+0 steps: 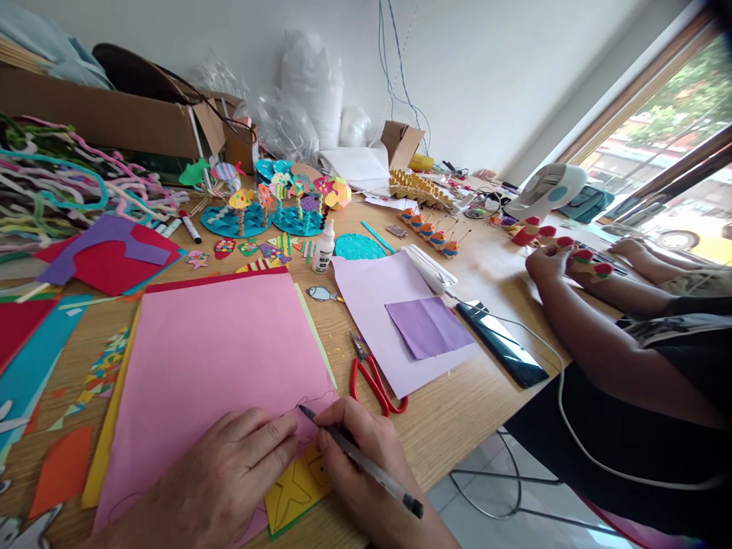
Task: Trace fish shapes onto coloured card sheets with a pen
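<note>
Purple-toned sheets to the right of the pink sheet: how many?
2: a lilac sheet beside the red-handled tool, and a smaller, darker purple sheet lying on it. Others could be hidden underneath.

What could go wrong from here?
The pen in the right hand could stray if the pink paper under the left hand shifts.
The red-handled pliers lie close to the right hand; a swing might bump them.
The white cable loops off the table; it could snag.
</note>
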Tool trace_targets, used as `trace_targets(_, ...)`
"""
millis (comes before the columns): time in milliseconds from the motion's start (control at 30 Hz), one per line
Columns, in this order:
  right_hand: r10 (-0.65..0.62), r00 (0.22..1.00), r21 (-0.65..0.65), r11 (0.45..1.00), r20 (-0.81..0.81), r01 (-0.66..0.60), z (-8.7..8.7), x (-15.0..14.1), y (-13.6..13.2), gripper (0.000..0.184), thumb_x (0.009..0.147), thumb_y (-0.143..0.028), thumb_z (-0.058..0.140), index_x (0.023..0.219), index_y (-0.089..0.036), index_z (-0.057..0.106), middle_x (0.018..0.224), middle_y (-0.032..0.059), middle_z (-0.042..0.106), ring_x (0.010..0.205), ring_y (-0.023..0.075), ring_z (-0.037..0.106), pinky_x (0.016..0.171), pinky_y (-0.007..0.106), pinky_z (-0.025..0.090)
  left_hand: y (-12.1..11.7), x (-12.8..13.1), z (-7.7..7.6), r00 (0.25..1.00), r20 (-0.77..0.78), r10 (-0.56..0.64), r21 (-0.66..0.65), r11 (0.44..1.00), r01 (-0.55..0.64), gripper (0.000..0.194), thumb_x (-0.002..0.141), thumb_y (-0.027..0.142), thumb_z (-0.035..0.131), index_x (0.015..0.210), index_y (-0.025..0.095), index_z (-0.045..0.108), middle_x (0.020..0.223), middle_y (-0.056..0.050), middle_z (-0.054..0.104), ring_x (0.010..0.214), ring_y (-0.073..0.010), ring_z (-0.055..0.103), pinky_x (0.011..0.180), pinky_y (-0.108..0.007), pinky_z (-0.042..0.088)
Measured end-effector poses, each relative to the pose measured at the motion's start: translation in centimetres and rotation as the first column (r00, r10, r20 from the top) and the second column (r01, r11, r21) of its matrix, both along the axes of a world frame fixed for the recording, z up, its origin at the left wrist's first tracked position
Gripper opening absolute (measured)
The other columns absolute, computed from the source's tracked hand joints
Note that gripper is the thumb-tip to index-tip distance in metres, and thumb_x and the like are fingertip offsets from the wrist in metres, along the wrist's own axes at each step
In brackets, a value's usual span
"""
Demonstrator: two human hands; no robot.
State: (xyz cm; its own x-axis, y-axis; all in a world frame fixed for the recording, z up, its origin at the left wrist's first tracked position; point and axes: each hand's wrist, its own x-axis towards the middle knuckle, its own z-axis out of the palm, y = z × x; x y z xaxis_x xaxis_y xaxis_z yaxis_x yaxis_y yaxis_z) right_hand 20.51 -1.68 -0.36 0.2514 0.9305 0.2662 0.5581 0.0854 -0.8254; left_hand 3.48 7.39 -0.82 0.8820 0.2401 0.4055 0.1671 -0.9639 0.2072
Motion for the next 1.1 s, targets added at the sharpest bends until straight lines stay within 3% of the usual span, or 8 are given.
trace_targets(333, -0.015, 1.0, 0.025, 1.0, 0.023, 0.015, -0.07, -0.03, 0.17, 0.016, 0.072, -0.006, 0.047, 0.074, -0.017, 0.058, 0.055, -0.0056, 0.053, 0.044, 0.0058, 0.045, 0.045, 0.014, 0.035, 0.05, -0.22, -0.44, 1.0, 0.008, -0.002, 0.016, 1.0, 0.002, 0.044, 0.079, 0.003, 0.046, 0.114, 0.021, 0.065, 0.106, 0.003, 0.07, 0.097, -0.0146, 0.059, 0.096, -0.025, 0.04)
trace_targets(600, -0.009, 1.0, 0.009, 1.0, 0.029, 0.009, 0.31, -0.02, 0.12, 0.015, 0.074, -0.007, 0.046, 0.075, -0.018, 0.056, 0.056, -0.0056, 0.053, 0.045, 0.0068, 0.046, 0.046, 0.014, 0.036, 0.15, -0.48, -0.68, 1.0, -0.005, -0.016, 0.028, 0.999, 0.016, 0.053, 0.072, 0.0, 0.044, 0.118, 0.02, 0.062, 0.109, 0.003, 0.069, 0.099, -0.0152, 0.059, 0.095, -0.026, 0.042)
trace_targets(800, -0.021, 1.0, -0.016, 1.0, 0.016, 0.021, 0.15, -0.09, 0.11, 0.015, 0.073, -0.007, 0.047, 0.074, -0.019, 0.055, 0.055, -0.0057, 0.053, 0.044, 0.007, 0.045, 0.045, 0.015, 0.035, 0.25, -0.61, -0.47, 0.992, -0.118, -0.046, 0.021, 0.999, 0.049, 0.062, 0.067, -0.003, 0.044, 0.123, 0.019, 0.059, 0.114, 0.001, 0.068, 0.102, -0.0167, 0.059, 0.096, -0.027, 0.043)
trace_targets(1100, -0.008, 1.0, -0.005, 1.0, 0.017, 0.008, 0.34, -0.05, 0.1, 0.015, 0.072, -0.007, 0.047, 0.073, -0.019, 0.055, 0.055, -0.006, 0.052, 0.045, 0.007, 0.045, 0.046, 0.015, 0.035, 0.2, -0.86, -0.58, 0.992, -0.122, -0.035, 0.003, 0.999, 0.035, 0.061, 0.069, -0.002, 0.043, 0.123, 0.019, 0.059, 0.118, 0.001, 0.067, 0.105, -0.0178, 0.058, 0.099, -0.029, 0.041)
